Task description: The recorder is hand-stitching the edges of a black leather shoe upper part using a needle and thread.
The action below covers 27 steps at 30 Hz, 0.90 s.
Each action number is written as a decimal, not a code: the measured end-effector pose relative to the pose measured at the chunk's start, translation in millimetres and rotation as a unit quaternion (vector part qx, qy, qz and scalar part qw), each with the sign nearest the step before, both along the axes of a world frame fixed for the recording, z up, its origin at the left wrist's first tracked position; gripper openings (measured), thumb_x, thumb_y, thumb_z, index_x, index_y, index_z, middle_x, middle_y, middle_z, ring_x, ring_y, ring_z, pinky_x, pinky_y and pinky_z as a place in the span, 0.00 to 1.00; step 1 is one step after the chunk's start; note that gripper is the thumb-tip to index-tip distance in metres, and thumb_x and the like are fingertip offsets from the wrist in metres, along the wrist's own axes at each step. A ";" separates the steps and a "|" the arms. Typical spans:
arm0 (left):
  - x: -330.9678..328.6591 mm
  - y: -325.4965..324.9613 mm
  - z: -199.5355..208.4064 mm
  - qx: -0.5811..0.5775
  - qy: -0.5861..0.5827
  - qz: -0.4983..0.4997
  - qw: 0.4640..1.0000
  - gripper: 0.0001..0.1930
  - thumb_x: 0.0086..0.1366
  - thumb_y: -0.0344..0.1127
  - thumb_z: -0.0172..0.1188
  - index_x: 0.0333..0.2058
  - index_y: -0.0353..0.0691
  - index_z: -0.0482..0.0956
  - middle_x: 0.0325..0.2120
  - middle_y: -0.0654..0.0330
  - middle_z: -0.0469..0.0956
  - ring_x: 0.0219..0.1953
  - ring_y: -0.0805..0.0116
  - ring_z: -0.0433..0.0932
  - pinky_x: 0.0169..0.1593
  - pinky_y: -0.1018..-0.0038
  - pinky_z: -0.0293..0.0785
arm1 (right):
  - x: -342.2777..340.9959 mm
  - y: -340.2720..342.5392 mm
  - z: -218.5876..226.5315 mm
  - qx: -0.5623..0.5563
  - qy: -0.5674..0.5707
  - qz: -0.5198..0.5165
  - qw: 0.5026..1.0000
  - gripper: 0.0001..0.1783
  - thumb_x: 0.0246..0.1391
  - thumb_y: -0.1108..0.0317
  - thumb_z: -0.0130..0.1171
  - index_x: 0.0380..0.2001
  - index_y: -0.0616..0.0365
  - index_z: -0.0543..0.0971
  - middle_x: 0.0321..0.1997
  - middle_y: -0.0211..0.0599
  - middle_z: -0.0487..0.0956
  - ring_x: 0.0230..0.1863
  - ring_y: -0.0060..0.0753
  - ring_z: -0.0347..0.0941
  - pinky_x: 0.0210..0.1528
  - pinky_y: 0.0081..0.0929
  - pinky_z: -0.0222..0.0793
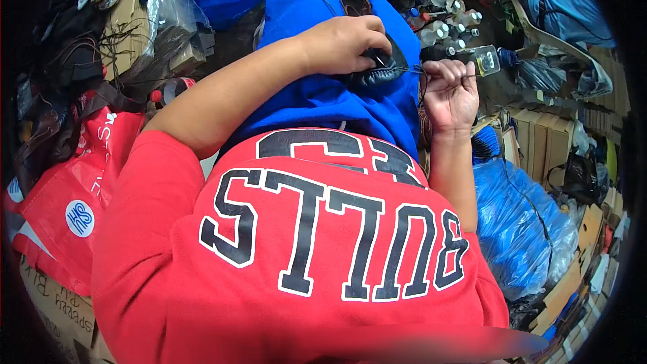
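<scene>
A glossy black leather shoe upper point(379, 75) with a puckered seam rests over my lap, on the blue cloth point(317, 101). My left hand point(347, 44) is closed on it from above, with the thumb and fingertips pressed at its edge. A dark thread point(412, 69) runs from the shoe upper to the right. My right hand point(450, 98) is held palm up, its fingers curled round this thread. The underside of the shoe upper is hidden by the left hand and the cloth.
Several clear bottles point(438, 30) stand at the far right, with a blue-capped bottle point(486, 61) just beyond my right hand. A blue plastic bag point(515, 229) bulges at the right beside cardboard pieces point(542, 138). At the left lies a red bag point(64, 195).
</scene>
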<state>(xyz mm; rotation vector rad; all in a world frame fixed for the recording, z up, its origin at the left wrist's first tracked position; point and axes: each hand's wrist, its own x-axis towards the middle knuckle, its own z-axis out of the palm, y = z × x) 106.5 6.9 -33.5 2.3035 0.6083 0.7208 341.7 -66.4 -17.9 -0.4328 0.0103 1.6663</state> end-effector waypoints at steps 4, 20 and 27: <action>-1.1 7.3 1.0 0.014 -0.032 -0.007 0.999 0.09 0.53 0.27 0.61 0.35 0.39 0.75 0.28 0.57 0.74 0.29 0.60 0.76 0.35 0.70 0.73 | -10.3 -8.3 9.7 0.035 -0.050 0.056 0.997 0.25 0.63 0.52 0.41 0.14 0.53 0.64 0.14 0.26 0.56 0.19 0.24 0.53 0.34 0.27 0.56; -16.8 36.8 19.2 -0.122 -0.083 0.214 0.966 0.07 0.64 0.34 0.50 0.35 0.38 0.75 0.34 0.57 0.79 0.39 0.60 0.78 0.42 0.69 0.73 | -28.6 -21.8 -0.4 0.045 -0.181 0.086 0.979 0.26 0.65 0.51 0.38 0.14 0.51 0.61 0.13 0.25 0.55 0.18 0.24 0.51 0.32 0.27 0.56; -25.9 43.7 22.7 -0.693 -0.434 -0.239 0.524 0.19 0.70 0.44 0.43 0.20 0.44 0.70 0.14 0.66 0.65 0.14 0.71 0.61 0.25 0.74 0.63 | -20.7 -31.6 21.4 0.187 -0.273 0.069 0.941 0.25 0.66 0.54 0.36 0.14 0.50 0.59 0.13 0.25 0.54 0.19 0.24 0.51 0.37 0.30 0.57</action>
